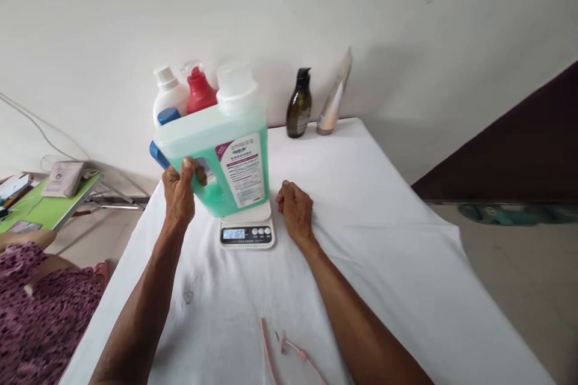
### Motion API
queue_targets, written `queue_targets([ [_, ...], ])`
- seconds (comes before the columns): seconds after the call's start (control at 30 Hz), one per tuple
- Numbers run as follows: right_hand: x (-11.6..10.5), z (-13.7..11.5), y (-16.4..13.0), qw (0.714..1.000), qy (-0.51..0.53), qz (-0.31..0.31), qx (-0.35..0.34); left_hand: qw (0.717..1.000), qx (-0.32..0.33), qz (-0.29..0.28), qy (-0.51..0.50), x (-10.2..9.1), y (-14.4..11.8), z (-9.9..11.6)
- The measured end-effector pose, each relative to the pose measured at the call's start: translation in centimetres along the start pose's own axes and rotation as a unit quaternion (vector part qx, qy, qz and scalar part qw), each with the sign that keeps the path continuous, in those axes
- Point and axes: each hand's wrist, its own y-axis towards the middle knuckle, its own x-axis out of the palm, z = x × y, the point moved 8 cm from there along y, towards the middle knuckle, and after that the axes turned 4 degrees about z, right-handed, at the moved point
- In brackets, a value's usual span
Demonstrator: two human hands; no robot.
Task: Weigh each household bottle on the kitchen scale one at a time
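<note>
On the white scale (247,239), the green jug (208,145) is gripped in the tightly curled left hand (179,189), while the right hand (295,209), loosely fisted around nothing visible, is held right of the scale.

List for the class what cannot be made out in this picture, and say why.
All in the head view:
Fine print on the label: too small and soft to read.
Scale: platform mostly covered by the jug.
Blue parts: whether they are one thing, hidden behind the jug.
Right grip: palm, hidden by its own curl.
Pink strips: near ends, cut off by the bottom edge.
Person: upper body, cut off by the left edge.
</note>
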Motion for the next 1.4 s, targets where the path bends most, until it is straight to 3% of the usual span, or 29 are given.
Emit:
queue_targets([
  [0.13, -0.2, -0.1, 0.1, 0.999, 0.035, 0.013, 0.011, 0.996, -0.01, -0.007, -0.083, 1.9, 0.1, 0.6],
  [0.27, -0.3, 0.4, 0.3, 0.998, 0.044, 0.028, 0.02, 0.996, 0.022, 0.006, -0.087, 4.2, 1.0, 2.6],
  [0.43, -0.2, 1.1, 0.4, 0.998, 0.04, 0.038, 0.007, 0.995, 0.042, -0.02, -0.091, 10.7, 2.9, 4.1],
  [0.67, -0.4, 0.9, 0.6, 0.999, 0.02, 0.044, -0.018, 0.988, -0.044, -0.077, -0.128, 22.3, 3.2, -0.7],
  [0.83, -0.4, 1.3, 0.6, 0.999, 0.035, 0.036, 0.004, 0.984, -0.066, -0.094, -0.132, 27.8, 3.2, -3.7],
  [1.0, -0.4, 1.2, 0.4, 0.999, 0.022, 0.026, 0.001, 0.984, -0.061, -0.075, -0.147, 29.8, 3.6, -5.6],
  [1.27, -0.5, 1.0, 0.4, 0.999, 0.019, 0.028, 0.005, 0.982, -0.091, -0.059, -0.153, 29.2, 2.7, -8.0],
  [1.4, -0.8, 1.6, 0.5, 0.998, 0.027, 0.032, 0.056, 0.989, -0.065, -0.121, -0.061, 28.8, 2.7, -7.5],
])
